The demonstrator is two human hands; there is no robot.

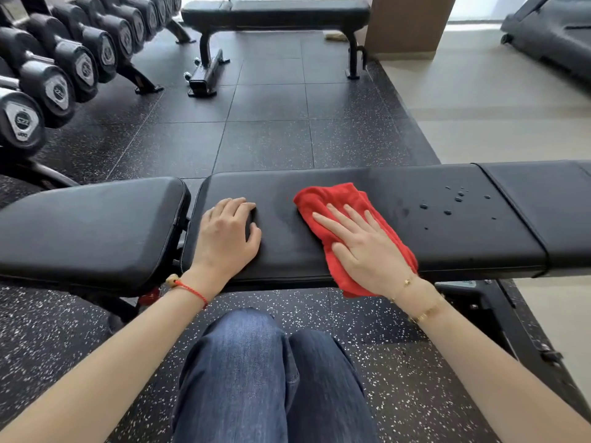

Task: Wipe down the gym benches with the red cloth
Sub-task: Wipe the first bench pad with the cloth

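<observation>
A black padded gym bench (447, 238) runs across the view in front of me. The red cloth (332, 203) lies crumpled on its middle pad. My right hand (361, 247) presses flat on the cloth with straight, spread fingers. My left hand (227, 235) rests on the same pad near its left end, fingers loosely curled and holding nothing. Water droplets (454, 203) sit on the pad to the right of the cloth. A second black bench (278, 11) stands farther back across the floor.
A rack of black dumbbells (57, 78) lines the left side. Dark speckled rubber floor (271, 129) lies between the two benches. A treadmill (550, 36) stands at the far right on pale flooring, beside a wooden column (406, 24). My knees in jeans (265, 372) are below the bench.
</observation>
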